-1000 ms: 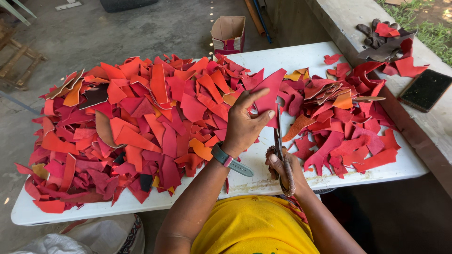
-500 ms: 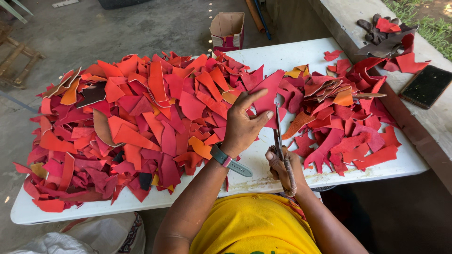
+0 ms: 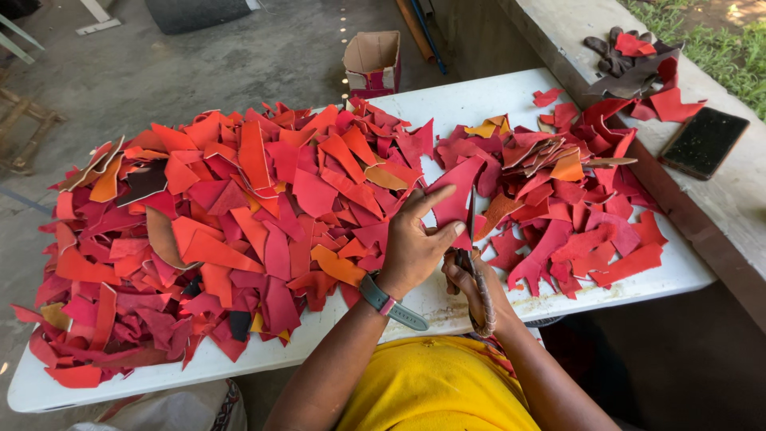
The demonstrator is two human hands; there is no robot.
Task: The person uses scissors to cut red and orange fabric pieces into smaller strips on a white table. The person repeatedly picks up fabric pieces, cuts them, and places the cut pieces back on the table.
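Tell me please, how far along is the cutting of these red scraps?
Done, it seems: a smaller pile of cut pieces lies on the right of the white table. In hand: the left hand holds a red piece while the right hand works the scissors into it. Left: the far bigger heap of scraps on the left, so most probably remains.

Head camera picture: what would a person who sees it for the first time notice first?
First, the large heap of red and orange leather scraps covering the left of the white table, with a smaller heap on its right. Between them, the left hand holds a dark red piece, and the right hand works scissors into it. A dark phone lies on the concrete ledge at the right.
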